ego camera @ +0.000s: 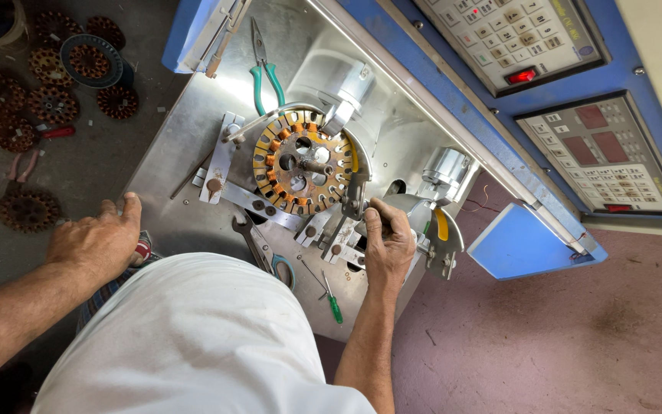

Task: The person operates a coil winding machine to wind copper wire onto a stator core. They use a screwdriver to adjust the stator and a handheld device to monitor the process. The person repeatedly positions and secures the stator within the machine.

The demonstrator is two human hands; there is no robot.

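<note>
Right hand (387,244): fist closed around a metal handle at the fixture's lower right.
Left hand (95,240): flat, fingers spread, holding nothing, on the plate (185,138) edge.
Stator (303,162): clamped mid-plate, copper coils showing.
Pliers (263,73): above the stator.
Screwdriver (331,299): near the right wrist.

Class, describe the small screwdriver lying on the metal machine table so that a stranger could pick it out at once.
Start at the shiny metal table of the blue machine and find its near edge, beside the person's right hand. The screwdriver lies there, thin-shafted with a short green handle. Unlike the green-handled pliers at the far end, it is single-stemmed and tiny.
</note>
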